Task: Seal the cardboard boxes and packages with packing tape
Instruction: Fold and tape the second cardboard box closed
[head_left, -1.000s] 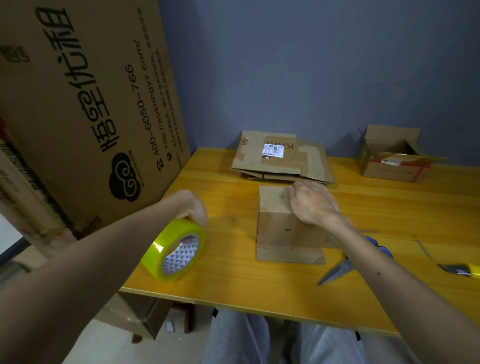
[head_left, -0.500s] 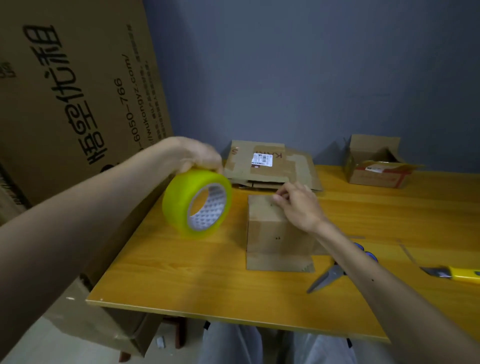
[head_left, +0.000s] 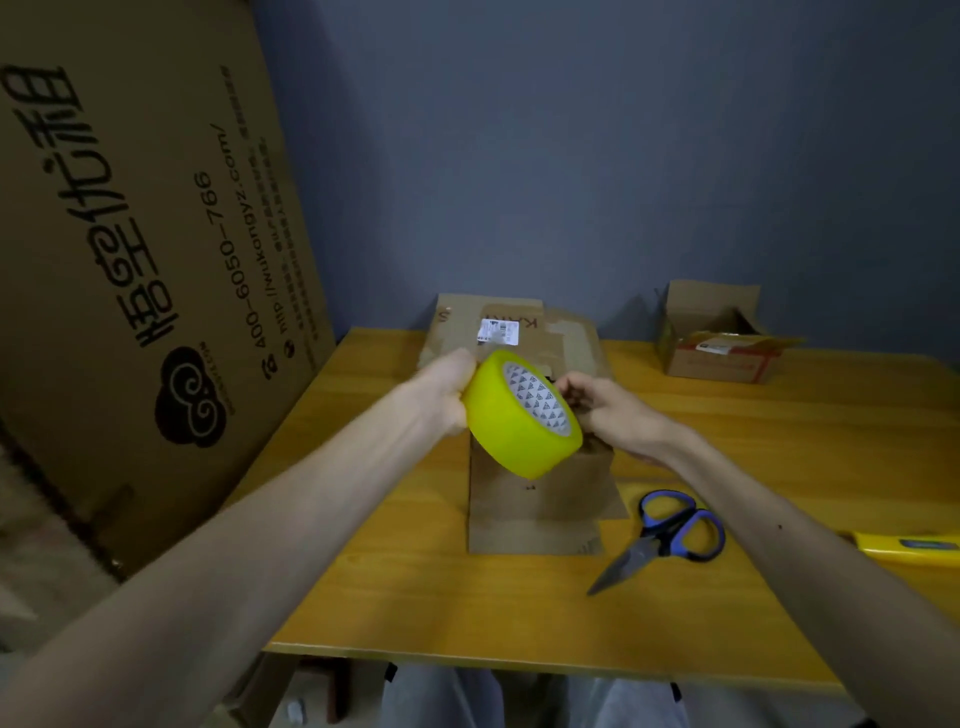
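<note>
One big carton (head_left: 130, 260) leans well left of the small box (head_left: 535, 509); not part of this step. Table (head_left: 467, 613) under the small box has a smooth wood top, so the box may slide when pushed. Flattened cardboard (head_left: 571, 332) lies just behind the small box. Open box (head_left: 722, 338) sits well behind it to the right, flaps up, unsealed.

Small box: thin corrugated, looks light, top likely caves if pressed mid-flap. Steady it by the sides and press near the edges. Its top seam is hidden by the roll, so can't tell if any tape is on it.

Tape roll (head_left: 514, 421) is in the air above the back half of the small box, tilted, core facing up and right. Looks near full: rigid, some weight, slick outer wrap. Best held across its width or through the core. Free end will be thin and sticky and will cling back.

Scissors (head_left: 670, 530) lie just right of the small box, blades together. Yellow knife (head_left: 904, 545) lies further right, partly out of frame.

Left hand (head_left: 447, 395) grips the roll from its left side. Right hand (head_left: 608, 410) is at the roll's far rim, fingers curled against it; can't tell if it pinches the tape end or only feels for it. My read: hunting for the end.
</note>
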